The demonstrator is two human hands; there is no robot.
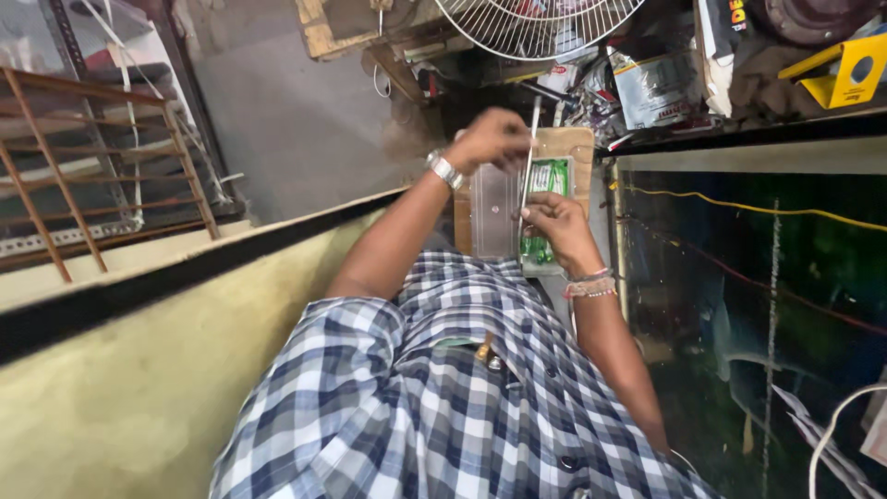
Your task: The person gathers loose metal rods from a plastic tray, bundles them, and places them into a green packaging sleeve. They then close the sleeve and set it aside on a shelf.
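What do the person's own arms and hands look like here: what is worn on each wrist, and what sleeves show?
The left hand has a silver metal watch on its wrist. The right hand has a few thin bead and thread bracelets at its wrist. Both forearms are bare; the blue, white and grey checked shirt has short sleeves. No gloves or rings show.

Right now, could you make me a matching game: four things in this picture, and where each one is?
Things:
1 wristwatch
2 bracelets
3 white fan guard
4 thin metal rod

Places:
A top edge of the view
B on the wrist of the left hand
C held in both hands
D on the wrist of the right hand

Pairs: 1-B, 2-D, 3-A, 4-C
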